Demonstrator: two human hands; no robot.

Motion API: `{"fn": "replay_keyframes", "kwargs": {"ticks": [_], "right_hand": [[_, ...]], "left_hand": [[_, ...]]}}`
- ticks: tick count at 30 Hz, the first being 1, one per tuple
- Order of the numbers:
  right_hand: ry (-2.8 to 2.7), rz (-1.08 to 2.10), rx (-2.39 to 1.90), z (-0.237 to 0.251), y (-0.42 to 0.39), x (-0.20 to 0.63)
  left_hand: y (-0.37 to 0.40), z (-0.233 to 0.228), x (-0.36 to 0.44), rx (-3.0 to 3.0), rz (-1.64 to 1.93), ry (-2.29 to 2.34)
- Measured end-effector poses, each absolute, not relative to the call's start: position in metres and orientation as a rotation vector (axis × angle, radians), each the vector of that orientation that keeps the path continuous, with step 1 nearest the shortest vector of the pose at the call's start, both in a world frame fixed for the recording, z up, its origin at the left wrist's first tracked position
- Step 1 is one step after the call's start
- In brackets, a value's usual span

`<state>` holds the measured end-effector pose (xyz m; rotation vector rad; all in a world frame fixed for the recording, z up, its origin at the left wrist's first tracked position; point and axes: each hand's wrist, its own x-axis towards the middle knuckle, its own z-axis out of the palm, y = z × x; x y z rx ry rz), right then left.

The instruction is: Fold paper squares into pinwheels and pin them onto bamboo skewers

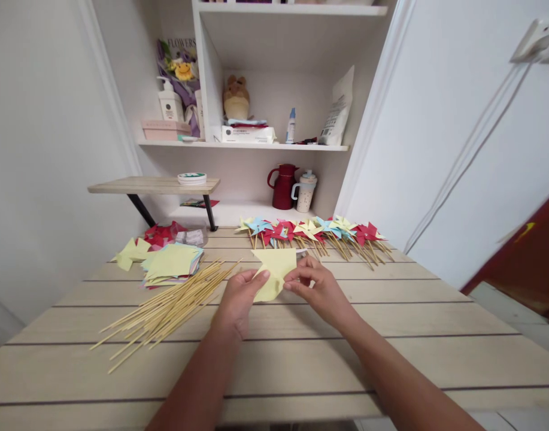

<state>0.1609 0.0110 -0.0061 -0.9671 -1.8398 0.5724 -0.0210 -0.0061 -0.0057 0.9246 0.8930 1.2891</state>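
A pale yellow piece of paper [274, 263], cut and partly bent, is held up over the middle of the table between both hands. My left hand [239, 294] pinches its left edge, thumb on the near face. At the right side, the fingers of my right hand [317, 284] are closed on the lower right part of the same paper. Beyond them lies a row of finished paper pinwheels [308, 230] on sticks, in red, blue and yellow. To the left are loose wooden sticks [175, 308] and a stack of square paper sheets [173, 263].
A yellow pinwheel shape [131, 254] and red paper pieces [160, 235] lie at the back left, beside a clear box [196, 236]. A small raised shelf [152, 185] stands there. Behind the pinwheels are a red jug [283, 187] and a speckled cup [305, 193].
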Motion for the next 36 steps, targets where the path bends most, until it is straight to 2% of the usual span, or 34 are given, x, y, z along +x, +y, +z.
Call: {"fn": "replay_keyframes", "kwargs": {"ticks": [4,9,13,20,26,36], "right_hand": [[-1.78,0.422,-0.985,-0.005,0.01,0.162],[-1.788,-0.042,-0.838,-0.005,-0.002,0.155],[-1.955,-0.331,-0.778,-0.015,-0.008,0.138],[-2.007,-0.552,-0.798,-0.025,-0.005,0.122],[-1.918,-0.429,-0.783,-0.02,-0.006,0.125],[-1.734,0.181,-0.989,-0.015,0.003,0.132]], "left_hand": [[-0.005,-0.005,-0.021,0.684,1.354,0.908],[0.002,-0.007,-0.023,0.371,1.48,0.935],[0.002,-0.006,-0.021,0.315,1.445,0.861],[0.0,-0.004,-0.017,0.313,1.405,0.731],[0.0,-0.01,-0.017,0.381,1.362,0.702],[-0.006,-0.007,-0.015,0.481,1.396,0.796]]}}
